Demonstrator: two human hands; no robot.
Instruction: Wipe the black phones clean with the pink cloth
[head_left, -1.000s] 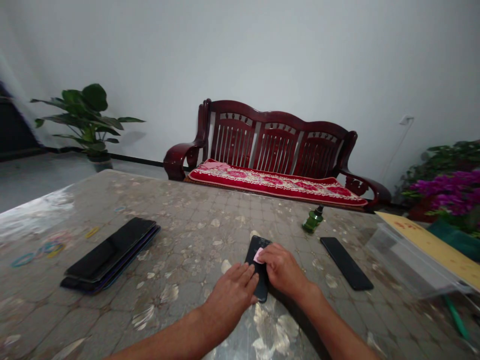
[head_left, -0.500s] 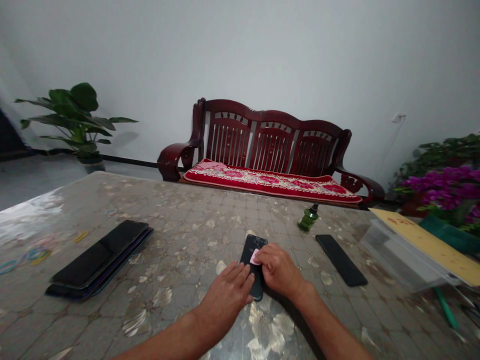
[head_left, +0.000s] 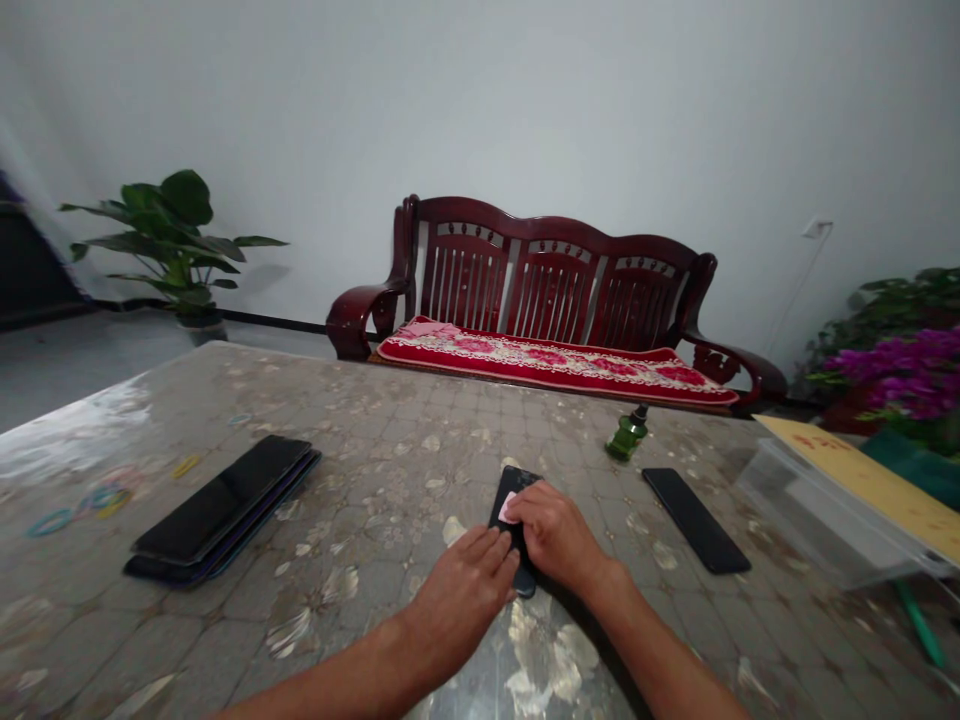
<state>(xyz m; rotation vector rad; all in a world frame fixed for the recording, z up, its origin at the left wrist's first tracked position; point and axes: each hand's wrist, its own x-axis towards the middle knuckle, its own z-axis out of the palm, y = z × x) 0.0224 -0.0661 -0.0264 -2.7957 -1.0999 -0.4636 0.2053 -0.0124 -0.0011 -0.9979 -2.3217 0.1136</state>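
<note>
A black phone (head_left: 514, 488) lies flat on the patterned table (head_left: 375, 440) in front of me. My left hand (head_left: 459, 592) rests palm down with its fingers stretched out onto the phone's near left edge. My right hand (head_left: 553, 538) is closed on a small pink cloth (head_left: 506, 509), pressing it against the phone's screen. Most of the phone's near half is hidden under both hands.
A second black phone (head_left: 696, 519) lies to the right. A stack of dark phones (head_left: 225, 507) sits to the left, with coloured rubber bands (head_left: 79, 505) beyond. A green bottle (head_left: 628, 436), a clear plastic box (head_left: 829, 510), a wooden bench (head_left: 547, 310) and plants (head_left: 169, 235) stand further off.
My right hand with the pink cloth has slid slightly across the phone's screen; my left hand stays on the phone. The camera view shifted a little.
</note>
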